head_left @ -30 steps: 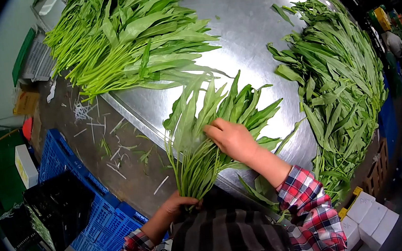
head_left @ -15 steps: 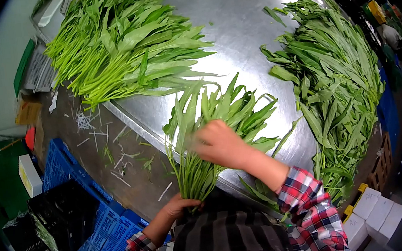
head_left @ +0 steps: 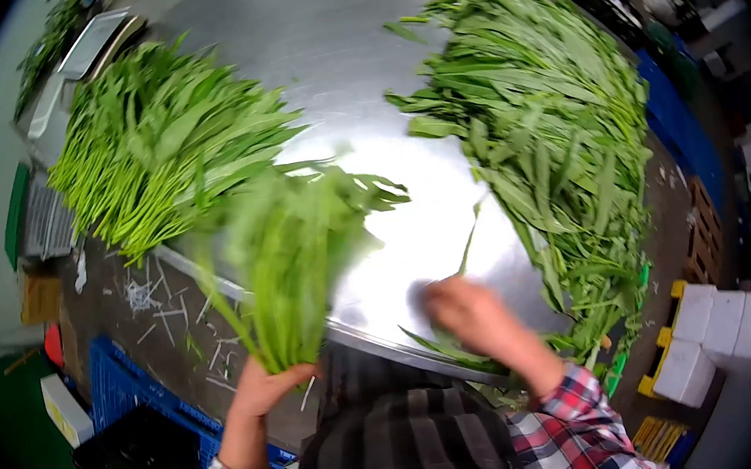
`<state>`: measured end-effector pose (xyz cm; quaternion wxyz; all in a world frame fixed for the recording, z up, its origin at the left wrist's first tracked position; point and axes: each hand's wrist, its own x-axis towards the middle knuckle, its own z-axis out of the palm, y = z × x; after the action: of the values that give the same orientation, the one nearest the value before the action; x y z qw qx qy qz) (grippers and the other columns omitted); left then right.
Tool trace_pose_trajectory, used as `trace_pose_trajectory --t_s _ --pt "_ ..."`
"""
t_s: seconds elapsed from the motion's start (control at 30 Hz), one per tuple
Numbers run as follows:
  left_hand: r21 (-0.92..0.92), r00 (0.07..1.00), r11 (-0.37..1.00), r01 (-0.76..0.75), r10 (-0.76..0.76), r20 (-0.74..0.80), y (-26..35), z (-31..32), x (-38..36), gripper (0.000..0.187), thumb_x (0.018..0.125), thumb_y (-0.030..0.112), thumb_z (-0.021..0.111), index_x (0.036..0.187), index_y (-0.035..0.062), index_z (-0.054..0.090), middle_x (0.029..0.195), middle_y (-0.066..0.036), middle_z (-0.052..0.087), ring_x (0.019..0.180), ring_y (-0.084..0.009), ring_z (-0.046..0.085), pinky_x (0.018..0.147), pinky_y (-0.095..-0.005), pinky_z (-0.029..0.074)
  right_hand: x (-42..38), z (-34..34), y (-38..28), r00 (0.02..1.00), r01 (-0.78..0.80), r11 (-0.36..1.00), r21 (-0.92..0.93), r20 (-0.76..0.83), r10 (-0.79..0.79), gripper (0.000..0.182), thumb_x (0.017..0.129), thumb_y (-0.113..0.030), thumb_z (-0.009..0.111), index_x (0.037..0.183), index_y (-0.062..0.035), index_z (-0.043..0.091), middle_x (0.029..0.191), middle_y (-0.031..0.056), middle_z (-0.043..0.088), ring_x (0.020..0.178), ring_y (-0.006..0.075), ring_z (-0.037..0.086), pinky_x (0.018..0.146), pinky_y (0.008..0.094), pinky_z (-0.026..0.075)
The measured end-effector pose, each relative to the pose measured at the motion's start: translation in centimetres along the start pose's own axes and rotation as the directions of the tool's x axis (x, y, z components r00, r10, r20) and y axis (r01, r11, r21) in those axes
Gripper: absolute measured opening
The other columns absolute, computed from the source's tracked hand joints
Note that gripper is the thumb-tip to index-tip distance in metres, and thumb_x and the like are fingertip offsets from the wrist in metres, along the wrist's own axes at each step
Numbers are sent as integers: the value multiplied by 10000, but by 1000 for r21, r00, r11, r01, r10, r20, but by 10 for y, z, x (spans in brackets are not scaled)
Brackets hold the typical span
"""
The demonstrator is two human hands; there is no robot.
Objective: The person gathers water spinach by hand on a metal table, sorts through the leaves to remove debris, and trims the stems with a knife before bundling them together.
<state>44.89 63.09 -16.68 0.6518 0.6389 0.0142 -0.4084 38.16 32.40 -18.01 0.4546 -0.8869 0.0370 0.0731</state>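
My left hand (head_left: 268,386) is wrapped round the stem ends of a bunch of water spinach (head_left: 291,263), held upright at the table's near edge. Its leaves fan out over the metal table (head_left: 342,25) and are blurred by motion. Low over the tabletop is my right hand (head_left: 477,315), its fingertips smeared by movement. A loose water spinach stalk (head_left: 470,240) ends right at those fingers, and a stray leaf (head_left: 444,347) lies just below them. What the right fingers hold, if anything, I cannot tell.
A neatly aligned pile of water spinach (head_left: 152,139) lies at left, a looser heap (head_left: 549,131) at right. A scale (head_left: 94,44) stands at the far left corner. Blue crates (head_left: 114,375) and white boxes (head_left: 715,325) flank the table. Scraps litter the floor (head_left: 161,305).
My left hand has swung the bunch leftward, away from the tabletop's middle. My right hand has left the bunch's leaves and moved right and down to the loose stalk. The view has shifted.
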Motion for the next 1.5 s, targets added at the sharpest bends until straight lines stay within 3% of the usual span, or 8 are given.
trace_pose_trajectory --t_s 0.13,0.2,0.27,0.4,0.63,0.8,1.03,1.5 --pt "485 950 846 -221 299 -89 33 14 19 252 743 41 615 985 -3 556 800 -101 629 711 -215 624 601 -325 488 -11 75 -29 879 125 926 356 392 -270 277 822 -150 535 1068 -25 548 972 172 591 910 338 572 800 396 461" --pt "959 925 268 -93 379 -16 14 13 35 320 722 59 613 1027 6 534 798 -125 627 703 -256 633 582 -358 493 -13 92 -27 802 138 875 465 466 -374 251 829 -176 533 1025 -22 563 950 165 604 891 322 587 786 385 467" --pt "970 976 -239 36 218 18 -8 8 46 358 720 71 595 1065 14 520 784 -120 619 689 -259 639 559 -362 499 -11 101 -30 719 118 820 560 522 -460 234 833 -191 533 987 -21 575 935 160 613 883 310 596 774 377 469" --pt "800 966 -585 133 256 26 -61 -3 48 362 800 141 491 1132 0 510 755 -47 588 652 -171 602 487 -298 481 -14 98 -23 765 95 878 469 530 -366 219 841 -196 531 972 -27 579 921 156 611 863 305 596 762 379 465" --pt "719 969 -683 127 241 57 -55 18 49 418 805 161 479 1169 -44 491 752 -56 567 633 -178 559 490 -320 453 -12 99 -18 810 245 889 386 422 -406 208 816 -144 550 1000 -53 573 903 145 583 827 309 571 735 396 458" --pt "716 962 -683 146 266 57 -55 23 47 429 798 159 484 1180 -36 485 755 -51 557 630 -177 556 497 -319 459 34 99 -6 859 513 858 -33 18 -512 384 802 -231 592 1155 -96 524 1139 154 523 1026 311 508 868 411 403" --pt "958 865 -276 78 497 73 -51 15 37 664 645 36 566 1293 55 424 756 -87 491 578 -214 542 487 -309 469 10 82 -3 892 452 804 -387 188 -411 606 761 -386 623 1271 -114 440 1335 154 389 1199 321 386 964 447 329" --pt "910 855 -393 132 510 97 -60 18 39 596 710 75 544 1294 60 428 765 -61 469 572 -174 536 483 -271 472 -24 98 14 906 392 877 -277 279 -317 679 782 -354 618 1347 -107 333 1350 129 371 1217 351 362 991 446 320"
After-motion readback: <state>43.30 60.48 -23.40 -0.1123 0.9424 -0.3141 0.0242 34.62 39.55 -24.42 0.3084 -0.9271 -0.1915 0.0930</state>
